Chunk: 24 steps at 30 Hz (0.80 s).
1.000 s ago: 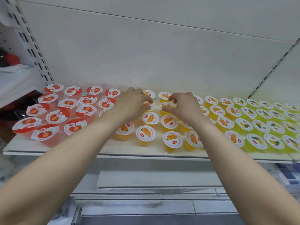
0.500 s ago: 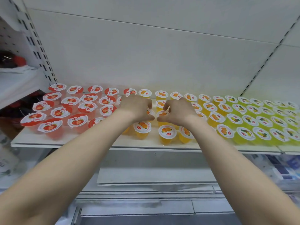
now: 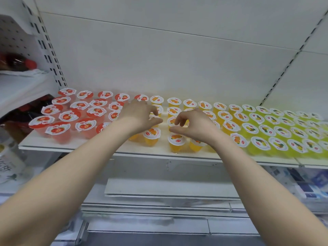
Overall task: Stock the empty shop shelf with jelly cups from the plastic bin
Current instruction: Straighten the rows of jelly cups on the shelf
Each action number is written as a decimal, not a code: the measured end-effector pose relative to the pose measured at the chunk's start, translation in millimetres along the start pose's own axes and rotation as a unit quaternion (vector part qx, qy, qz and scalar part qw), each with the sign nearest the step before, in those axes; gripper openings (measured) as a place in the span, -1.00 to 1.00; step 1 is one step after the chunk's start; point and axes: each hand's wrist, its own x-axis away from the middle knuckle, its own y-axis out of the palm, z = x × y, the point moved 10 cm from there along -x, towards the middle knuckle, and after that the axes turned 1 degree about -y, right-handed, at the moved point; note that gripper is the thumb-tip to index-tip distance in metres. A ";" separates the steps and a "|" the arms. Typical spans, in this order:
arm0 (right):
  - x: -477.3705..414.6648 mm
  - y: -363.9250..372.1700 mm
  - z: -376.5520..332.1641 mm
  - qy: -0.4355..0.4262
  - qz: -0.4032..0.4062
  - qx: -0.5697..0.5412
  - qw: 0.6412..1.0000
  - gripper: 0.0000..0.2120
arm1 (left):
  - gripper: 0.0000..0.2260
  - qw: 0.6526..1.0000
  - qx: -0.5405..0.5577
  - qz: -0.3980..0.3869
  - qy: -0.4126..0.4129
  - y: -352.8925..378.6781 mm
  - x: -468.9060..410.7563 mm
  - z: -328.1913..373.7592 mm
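Note:
A white shop shelf (image 3: 88,145) carries rows of jelly cups: red strawberry cups (image 3: 79,110) on the left, orange cups (image 3: 225,115) in the middle, yellow-green cups (image 3: 276,133) on the right. My left hand (image 3: 140,116) and my right hand (image 3: 194,126) hover side by side over the orange cups, a small gap between them. Both hands have loosely curled fingers, with thumb and fingertips apart, and I see no cup gripped in either. They hide some orange cups beneath them. The plastic bin is out of view.
A slotted white upright (image 3: 48,45) stands at the shelf's left end, with a dark red-capped bottle (image 3: 17,63) on the neighbouring shelf beyond it. A white printed pack (image 3: 8,162) sits lower left. Loose white shelf boards (image 3: 168,189) lie below, and blue packages (image 3: 310,183) lower right.
Both hands have drawn back from the rear rows toward the middle of the orange cups, and their fingers have lifted and spread a little. The cups look unmoved.

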 end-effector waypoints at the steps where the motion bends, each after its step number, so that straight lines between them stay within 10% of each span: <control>1: 7.0 1.9 -2.6 -0.013 -0.017 0.001 1.000 -0.66 | -0.59 1.000 0.001 0.005 0.005 -2.0 8.8 2.1; 24: 18.3 10.0 -22.3 -0.108 0.036 0.116 0.987 -0.51 | -0.46 0.995 -0.010 0.077 -0.066 0.6 81.2 -8.4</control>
